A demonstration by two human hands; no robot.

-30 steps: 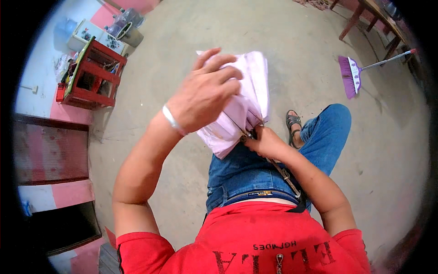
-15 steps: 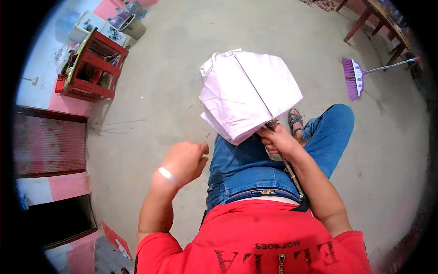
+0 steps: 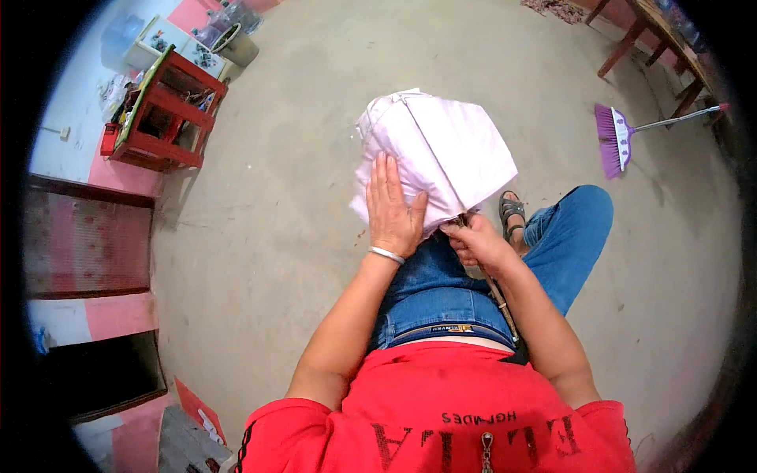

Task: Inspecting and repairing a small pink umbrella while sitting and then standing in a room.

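A pale pink umbrella [image 3: 465,142] lies over my lap, its cloth folded into a loose bundle with a thin metal rib running across it. My right hand [image 3: 479,243] is closed around the umbrella's shaft, just below the cloth. From that grip the thin dark shaft [image 3: 501,303] runs back toward my waist. My left hand [image 3: 394,206] lies flat on the left part of the cloth, fingers stretched forward and thumb apart. A pale bracelet [image 3: 386,254] circles the left wrist. The underside of the bundle is hidden.
On the right, a purple broom [image 3: 613,142] lies on the floor below a wooden table [image 3: 670,39]. A red wooden stand [image 3: 169,118] holding clutter is at the far left, near a bucket [image 3: 236,47] and plastic bottles. My sandalled foot [image 3: 512,210] rests just right of the umbrella.
My left hand has moved forward and right from beside my thigh and now lies flat on the cloth. The left side of the bundle looks flatter. My right hand keeps its grip.
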